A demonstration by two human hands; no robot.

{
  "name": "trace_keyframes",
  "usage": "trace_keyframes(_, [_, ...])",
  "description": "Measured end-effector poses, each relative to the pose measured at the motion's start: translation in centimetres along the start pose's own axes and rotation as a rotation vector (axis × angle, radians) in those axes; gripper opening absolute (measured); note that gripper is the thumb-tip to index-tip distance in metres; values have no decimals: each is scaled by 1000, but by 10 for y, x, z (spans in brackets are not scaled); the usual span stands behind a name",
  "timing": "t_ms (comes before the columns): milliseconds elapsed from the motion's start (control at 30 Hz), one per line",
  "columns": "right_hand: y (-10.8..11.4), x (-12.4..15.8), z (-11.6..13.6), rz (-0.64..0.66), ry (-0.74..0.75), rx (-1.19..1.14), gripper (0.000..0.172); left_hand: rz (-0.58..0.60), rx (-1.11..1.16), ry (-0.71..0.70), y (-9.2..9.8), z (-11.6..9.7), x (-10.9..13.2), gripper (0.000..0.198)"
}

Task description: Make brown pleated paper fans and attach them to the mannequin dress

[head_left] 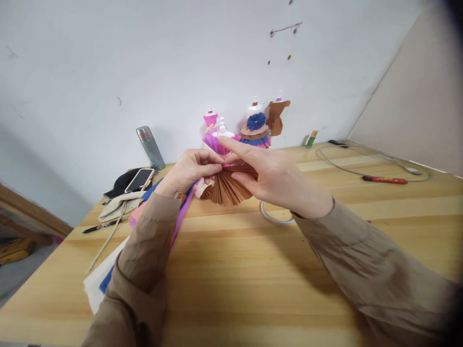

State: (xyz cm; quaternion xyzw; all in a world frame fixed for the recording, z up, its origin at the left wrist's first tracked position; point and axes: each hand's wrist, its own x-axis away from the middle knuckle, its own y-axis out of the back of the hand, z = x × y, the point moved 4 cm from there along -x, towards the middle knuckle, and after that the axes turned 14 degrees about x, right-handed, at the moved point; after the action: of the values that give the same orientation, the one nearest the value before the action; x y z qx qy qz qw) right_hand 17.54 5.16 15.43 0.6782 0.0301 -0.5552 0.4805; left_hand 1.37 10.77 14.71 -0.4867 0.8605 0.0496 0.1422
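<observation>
While I watch, pleated fan (227,189): light, thin, crushable, I judge; held just beside tape ring (275,218).
Left hand (188,171): closed, pinching gathered top.
Right hand (275,176): pinching there too, forefinger out; best hold.

Brown pleated paper fan (227,189), pale wood table (253,270), red screwdriver (385,180).

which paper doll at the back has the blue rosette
The middle doll: blue rosette on a brown skirt, between the pink doll and the brown doll.
</observation>
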Motion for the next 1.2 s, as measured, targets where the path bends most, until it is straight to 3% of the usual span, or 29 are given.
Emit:
trace_keyframes(333, [-2,1,-4,-79,-47,15,45,67,14,57,-6,1,3,27])
trace_keyframes(667, [0,2,1,-201,134,320,44,112,19,166,-11,2,5,34])
trace_keyframes(900, [2,2,2,-220,170,329,44,108,28,185,-6,8,5,24])
trace_keyframes(1200, [18,0,2,-316,157,293,50,49,105,180,0,13,2,29])
